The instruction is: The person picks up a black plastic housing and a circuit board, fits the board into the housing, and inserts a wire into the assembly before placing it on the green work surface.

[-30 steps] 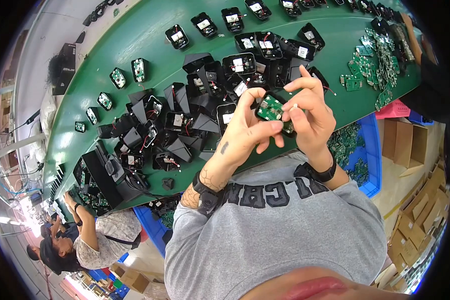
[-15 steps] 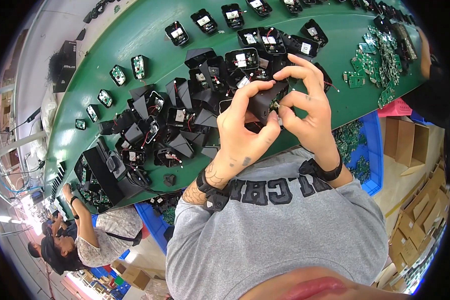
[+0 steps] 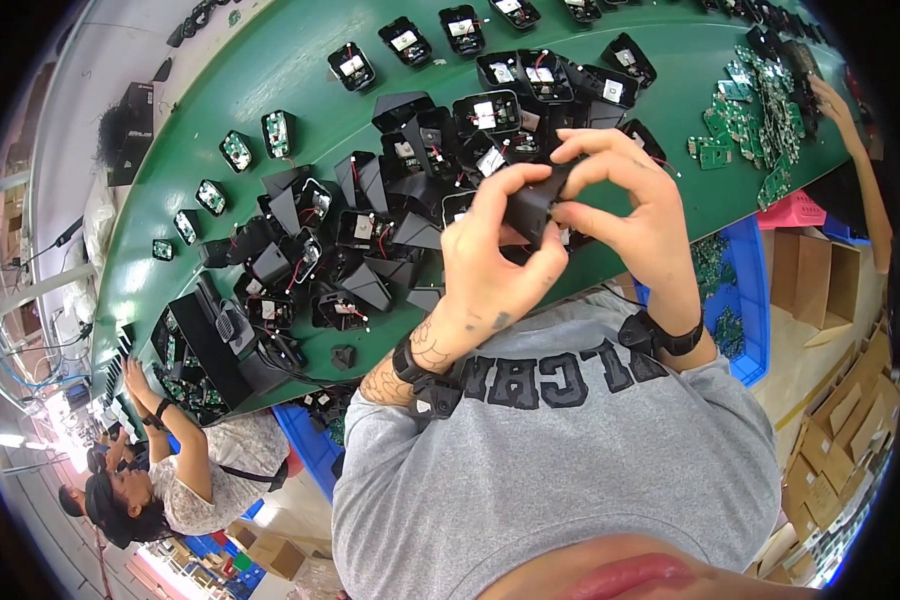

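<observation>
Both my hands grip one small black plastic housing (image 3: 530, 210) above the near edge of the green conveyor belt (image 3: 300, 70). My left hand (image 3: 495, 262) wraps it from below and the left, thumb across its side. My right hand (image 3: 635, 215) pinches its upper right edge with curled fingers. The housing's dark outer side faces me; its inside is hidden. Just behind my hands lies a heap of similar black housings (image 3: 390, 210) with red wires and white parts.
Green circuit boards (image 3: 755, 115) are spread at the belt's right end, where another person's hand (image 3: 832, 100) reaches. Blue bins (image 3: 745, 290) of boards stand under the belt. A person (image 3: 185, 470) works at the lower left. Cardboard boxes (image 3: 830, 440) lie on the right floor.
The housing was turned over in my hands: a second ago its green board faced me, now its black outer side does. My right-hand fingers closed down onto its edge.
</observation>
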`<act>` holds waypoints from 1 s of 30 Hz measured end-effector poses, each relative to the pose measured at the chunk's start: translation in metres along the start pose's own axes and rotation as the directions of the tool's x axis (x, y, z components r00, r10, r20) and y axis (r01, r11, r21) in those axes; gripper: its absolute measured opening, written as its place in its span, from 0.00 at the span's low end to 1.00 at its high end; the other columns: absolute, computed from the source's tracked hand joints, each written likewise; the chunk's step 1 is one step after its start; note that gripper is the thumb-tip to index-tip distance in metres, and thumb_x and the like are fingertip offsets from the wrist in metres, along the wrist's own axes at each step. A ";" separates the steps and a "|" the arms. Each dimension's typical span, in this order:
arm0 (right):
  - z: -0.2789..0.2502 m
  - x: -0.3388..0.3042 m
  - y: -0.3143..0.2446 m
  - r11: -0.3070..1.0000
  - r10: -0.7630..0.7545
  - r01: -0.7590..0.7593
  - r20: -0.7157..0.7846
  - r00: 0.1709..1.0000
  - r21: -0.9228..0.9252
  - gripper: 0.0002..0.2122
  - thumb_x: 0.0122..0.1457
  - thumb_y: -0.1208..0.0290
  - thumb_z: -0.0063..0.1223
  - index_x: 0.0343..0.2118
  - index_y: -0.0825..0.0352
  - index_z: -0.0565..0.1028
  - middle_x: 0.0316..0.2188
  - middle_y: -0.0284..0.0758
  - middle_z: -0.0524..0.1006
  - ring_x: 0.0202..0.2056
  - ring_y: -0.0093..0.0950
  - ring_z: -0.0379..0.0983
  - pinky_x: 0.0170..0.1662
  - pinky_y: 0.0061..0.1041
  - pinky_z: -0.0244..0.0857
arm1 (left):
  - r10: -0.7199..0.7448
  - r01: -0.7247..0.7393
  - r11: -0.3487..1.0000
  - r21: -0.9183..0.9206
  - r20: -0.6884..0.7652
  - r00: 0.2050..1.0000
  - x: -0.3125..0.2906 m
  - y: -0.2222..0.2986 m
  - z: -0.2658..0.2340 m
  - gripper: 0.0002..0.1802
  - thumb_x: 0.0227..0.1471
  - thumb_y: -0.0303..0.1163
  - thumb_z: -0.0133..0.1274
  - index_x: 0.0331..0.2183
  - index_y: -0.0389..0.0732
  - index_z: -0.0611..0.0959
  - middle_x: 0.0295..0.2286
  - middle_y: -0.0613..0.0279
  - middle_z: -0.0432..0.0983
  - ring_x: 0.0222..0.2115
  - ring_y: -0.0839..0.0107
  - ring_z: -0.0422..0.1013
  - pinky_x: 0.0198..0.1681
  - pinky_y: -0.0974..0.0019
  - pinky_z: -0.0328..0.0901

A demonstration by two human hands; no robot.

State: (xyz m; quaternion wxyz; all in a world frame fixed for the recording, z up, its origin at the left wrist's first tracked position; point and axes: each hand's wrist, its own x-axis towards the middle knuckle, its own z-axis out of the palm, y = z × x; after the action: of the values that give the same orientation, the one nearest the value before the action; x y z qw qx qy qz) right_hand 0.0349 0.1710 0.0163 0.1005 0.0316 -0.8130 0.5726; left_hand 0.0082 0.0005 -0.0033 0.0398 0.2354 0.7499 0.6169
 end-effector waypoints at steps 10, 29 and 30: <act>-0.001 0.023 0.013 0.855 0.241 -0.389 0.401 0.883 0.343 0.17 0.46 0.80 0.64 0.30 0.63 0.62 0.36 0.30 0.68 0.42 0.18 0.67 0.42 0.20 0.67 | -0.277 0.308 0.802 -0.512 0.137 0.951 -0.002 0.003 -0.009 0.21 0.51 0.18 0.46 0.49 0.27 0.68 0.41 0.48 0.72 0.39 0.61 0.75 0.38 0.62 0.78; -0.037 0.020 -0.008 0.510 -0.702 0.790 0.365 0.611 -0.340 0.10 0.41 0.72 0.60 0.30 0.57 0.82 0.31 0.28 0.77 0.45 0.34 0.73 0.54 0.46 0.63 | -0.381 0.650 0.608 -0.456 0.551 0.743 0.023 0.016 -0.032 0.25 0.49 0.29 0.43 0.49 0.30 0.73 0.33 0.50 0.78 0.27 0.59 0.79 0.28 0.69 0.75; -0.037 0.019 -0.010 0.485 -0.704 0.801 0.387 0.595 -0.350 0.10 0.42 0.72 0.60 0.31 0.57 0.82 0.31 0.28 0.76 0.45 0.33 0.73 0.55 0.47 0.62 | -0.395 0.653 0.612 -0.446 0.544 0.741 0.023 0.017 -0.033 0.25 0.49 0.29 0.43 0.49 0.30 0.73 0.33 0.51 0.78 0.27 0.59 0.79 0.28 0.69 0.75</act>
State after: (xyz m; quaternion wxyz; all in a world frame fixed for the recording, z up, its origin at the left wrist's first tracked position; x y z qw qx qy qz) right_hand 0.0226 0.2039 0.0414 0.2678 0.4137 -0.8372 0.2371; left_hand -0.0186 -0.0181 0.0255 0.4457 0.0921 0.5194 0.7233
